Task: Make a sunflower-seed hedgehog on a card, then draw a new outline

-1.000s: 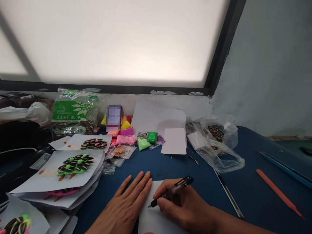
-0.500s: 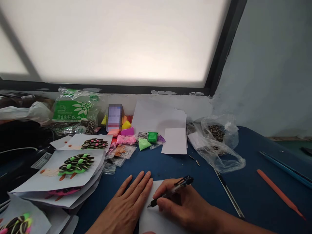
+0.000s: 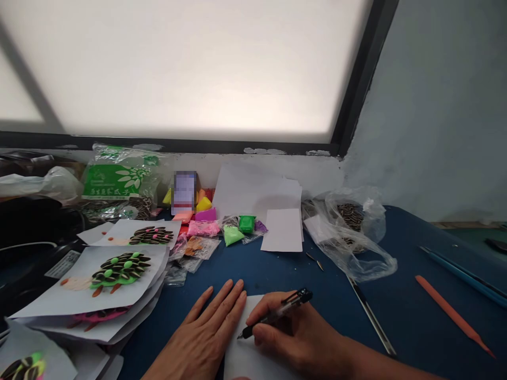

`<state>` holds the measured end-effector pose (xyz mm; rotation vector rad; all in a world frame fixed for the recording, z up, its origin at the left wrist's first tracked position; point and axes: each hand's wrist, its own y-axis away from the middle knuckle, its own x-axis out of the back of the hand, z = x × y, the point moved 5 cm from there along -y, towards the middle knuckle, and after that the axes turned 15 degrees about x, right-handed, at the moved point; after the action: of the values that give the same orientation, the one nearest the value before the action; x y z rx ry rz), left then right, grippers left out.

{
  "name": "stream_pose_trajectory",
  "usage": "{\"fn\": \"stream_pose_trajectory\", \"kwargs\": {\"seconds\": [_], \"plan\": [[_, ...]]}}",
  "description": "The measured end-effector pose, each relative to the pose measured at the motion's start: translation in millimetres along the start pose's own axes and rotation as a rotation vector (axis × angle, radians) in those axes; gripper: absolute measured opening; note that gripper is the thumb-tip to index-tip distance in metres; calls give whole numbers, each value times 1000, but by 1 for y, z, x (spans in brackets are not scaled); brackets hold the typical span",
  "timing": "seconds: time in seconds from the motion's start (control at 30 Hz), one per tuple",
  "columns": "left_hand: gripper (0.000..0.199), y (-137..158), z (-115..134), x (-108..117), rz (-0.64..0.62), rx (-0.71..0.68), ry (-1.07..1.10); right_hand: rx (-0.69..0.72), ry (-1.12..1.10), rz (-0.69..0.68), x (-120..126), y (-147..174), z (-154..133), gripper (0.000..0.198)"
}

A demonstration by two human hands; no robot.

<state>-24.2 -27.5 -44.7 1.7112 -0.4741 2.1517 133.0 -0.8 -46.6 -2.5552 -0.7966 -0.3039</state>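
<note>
My right hand is closed around a black-and-clear pen, whose tip is at the left part of a white sheet of paper. Flat beside it, my left hand lies with fingers stretched out, along the sheet's left edge and partly on the blue table. The sheet's lower part runs out of view, and no marks on it can be made out.
On the left are stacked papers bearing hedgehog pictures made of seeds and clay. Behind lie clay packets, blank cards and a seed bag. At right are a plastic bag of seeds, another pen and an orange tool.
The whole view has shifted very slightly. Both hands keep nearly the same pose, with the pen tip still at the paper.
</note>
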Motion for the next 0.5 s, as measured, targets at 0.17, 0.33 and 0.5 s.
{"fn": "stream_pose_trajectory", "kwargs": {"seconds": [0.17, 0.33, 0.5], "plan": [[80, 1, 1, 2, -2, 5, -13, -5, -27, 6, 0, -1, -3, 16], [80, 1, 2, 5, 3, 42, 13, 28, 25, 20, 2, -1, -5, 15], [78, 2, 1, 8, -21, 53, 36, 44, 108, 2, 3, 0, -3, 14]]}}
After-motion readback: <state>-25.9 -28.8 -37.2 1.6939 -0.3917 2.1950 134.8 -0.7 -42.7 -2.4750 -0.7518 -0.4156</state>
